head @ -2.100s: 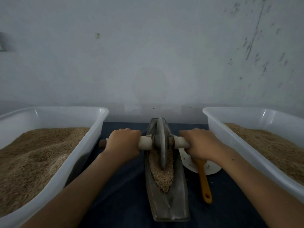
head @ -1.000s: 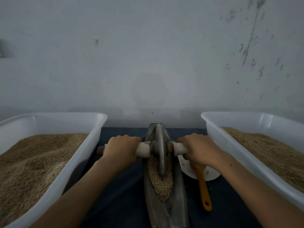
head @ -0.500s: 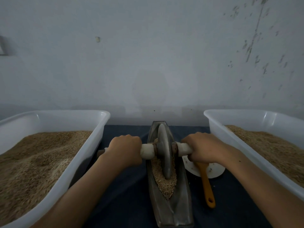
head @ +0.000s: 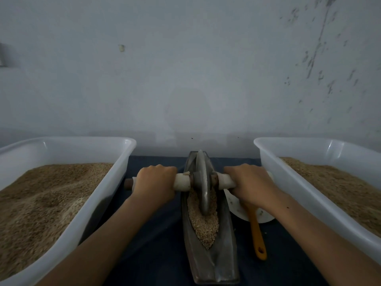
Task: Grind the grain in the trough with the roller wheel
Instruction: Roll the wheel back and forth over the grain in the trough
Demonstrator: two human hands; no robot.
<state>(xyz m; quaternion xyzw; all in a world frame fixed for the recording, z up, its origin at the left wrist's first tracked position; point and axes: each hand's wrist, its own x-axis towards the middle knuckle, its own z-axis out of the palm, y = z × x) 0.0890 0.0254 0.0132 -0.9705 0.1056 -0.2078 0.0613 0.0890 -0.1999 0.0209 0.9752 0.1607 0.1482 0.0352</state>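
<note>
Grinding under way: roller wheel (head: 203, 182) standing in trough (head: 226, 254).
Left hand (head: 154, 182) and right hand (head: 249, 183) are each gripping the axle; even downward pressure advised, keeping wheel upright through grain (head: 205, 228).

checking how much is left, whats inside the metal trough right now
Inside the trough lies a strip of pale grain, with the roller wheel standing in it. The near end shows bare metal. Grain directly under the wheel is hidden.

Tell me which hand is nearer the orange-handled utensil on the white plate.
Right. The right hand grips the axle directly above the orange-handled utensil; the left hand is across the trough.
</note>
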